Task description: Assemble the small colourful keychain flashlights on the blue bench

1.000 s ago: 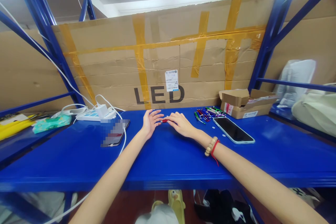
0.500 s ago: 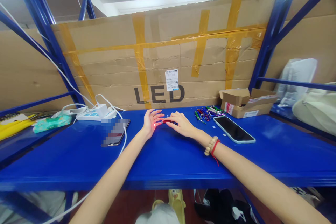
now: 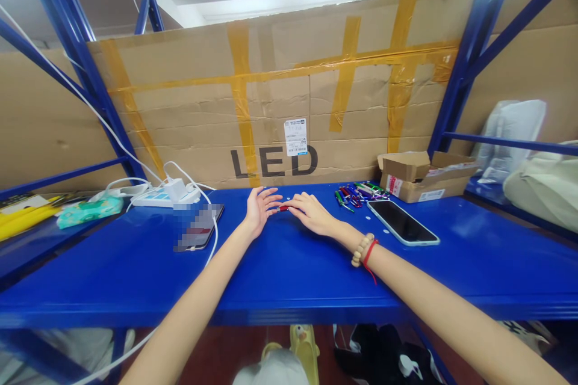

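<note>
My right hand pinches a small red laser pointer between thumb and fingers, its tip aimed at my left palm. Part of the pointer's body is hidden by the fingers. Opposite it, my left hand is held open with the palm turned towards the pointer and the fingers spread. Its fingertips come very close to the pointer's tip; whether they touch, I cannot tell. Right of my hands lies a pile of small metallic pen-like pieces in green, red, blue and purple.
An opened cardboard box stands behind a phone on the blue shelf. At left are another phone, a power strip and a white cable. A large cardboard sheet closes off the back.
The red light spot that glowed on my left palm is gone. Both hands stay nearly in the same place, the right fingers shifting slightly on the pointer.
</note>
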